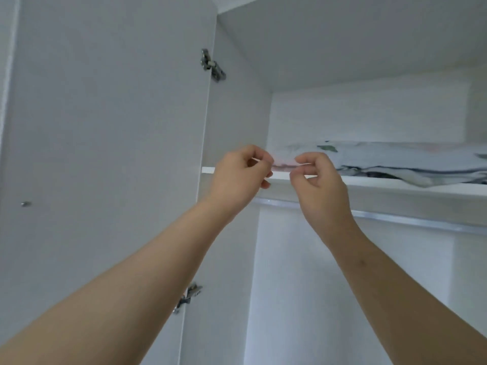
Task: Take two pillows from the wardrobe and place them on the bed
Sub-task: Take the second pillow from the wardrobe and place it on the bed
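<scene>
Head view, looking up into an open white wardrobe [342, 48]. A white shelf [395, 187] crosses the picture from the middle to the right edge, sloping slightly down to the right.

On the shelf lie the pillows [395, 159], a flat, layered pile in pale grey and white with dark marbled streaks. The pile runs along the shelf to the right edge of the picture. Its left end is pale with a faint pink tint, and its lower right part sags a little over the shelf's front edge.

Two bare forearms reach up from the bottom corners to the shelf's front edge, at its left part. The left hand [241, 172] has its fingers curled, thumb and forefinger pressed together on a thin pale edge at the pile's left end. The right hand [320, 180] is just beside it, curled the same way and pinching the same edge a little further right. The two hands are near each other but not touching. Blur hides exactly how much cloth each pinch takes.

Left of the shelf stands the open door [105, 127], with one metal hinge [212, 65] above shelf level and a second hinge [188, 296] well below it. Just under the shelf runs a metal rail [421, 221].
</scene>
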Demonstrator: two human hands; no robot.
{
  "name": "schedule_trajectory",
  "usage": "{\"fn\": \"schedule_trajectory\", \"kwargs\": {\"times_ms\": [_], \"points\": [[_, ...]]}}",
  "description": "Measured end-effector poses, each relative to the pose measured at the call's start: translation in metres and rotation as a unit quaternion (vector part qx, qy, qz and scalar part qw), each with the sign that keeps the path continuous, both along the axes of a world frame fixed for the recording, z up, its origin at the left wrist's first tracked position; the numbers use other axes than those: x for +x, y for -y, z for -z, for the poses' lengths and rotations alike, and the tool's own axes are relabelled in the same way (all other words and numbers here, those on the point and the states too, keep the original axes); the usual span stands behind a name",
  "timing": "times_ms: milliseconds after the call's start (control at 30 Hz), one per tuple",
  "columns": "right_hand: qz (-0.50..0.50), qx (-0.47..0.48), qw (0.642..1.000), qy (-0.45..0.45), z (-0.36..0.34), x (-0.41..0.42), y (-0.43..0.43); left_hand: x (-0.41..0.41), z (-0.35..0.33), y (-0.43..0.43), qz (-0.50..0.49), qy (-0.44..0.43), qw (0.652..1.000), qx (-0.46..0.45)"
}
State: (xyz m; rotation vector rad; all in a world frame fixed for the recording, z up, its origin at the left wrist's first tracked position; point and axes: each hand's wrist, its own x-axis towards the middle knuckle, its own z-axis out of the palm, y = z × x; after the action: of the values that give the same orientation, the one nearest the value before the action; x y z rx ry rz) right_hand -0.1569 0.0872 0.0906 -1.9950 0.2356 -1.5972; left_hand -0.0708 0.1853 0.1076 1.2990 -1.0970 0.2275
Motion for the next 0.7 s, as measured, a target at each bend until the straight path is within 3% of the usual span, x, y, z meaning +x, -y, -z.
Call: {"fn": "schedule_trajectory", "kwargs": {"times_ms": [233, 333, 400, 533, 700], "points": [[0.161, 0.012, 0.985, -0.062, -0.013, -0.064, 0.092, -0.03, -0.019, 0.105, 0.03, 0.04, 0.998, 0.03], [0.222, 0.005, 0.971, -0.082, -0.019, -0.08, 0.122, -0.033, -0.029, 0.143, -0.016, 0.093, 0.995, 0.035], [0.283, -0.021, 0.953, -0.108, -0.026, -0.09, 0.141, -0.032, -0.032, 0.169, -0.062, 0.156, 0.985, 0.05], [0.404, -0.07, 0.896, -0.168, -0.041, -0.099, 0.17, -0.02, -0.032, 0.21, -0.185, 0.292, 0.932, 0.11], [0.457, -0.116, 0.854, -0.218, -0.055, -0.086, 0.198, -0.003, -0.041, 0.254, -0.167, 0.298, 0.928, 0.146]]}}
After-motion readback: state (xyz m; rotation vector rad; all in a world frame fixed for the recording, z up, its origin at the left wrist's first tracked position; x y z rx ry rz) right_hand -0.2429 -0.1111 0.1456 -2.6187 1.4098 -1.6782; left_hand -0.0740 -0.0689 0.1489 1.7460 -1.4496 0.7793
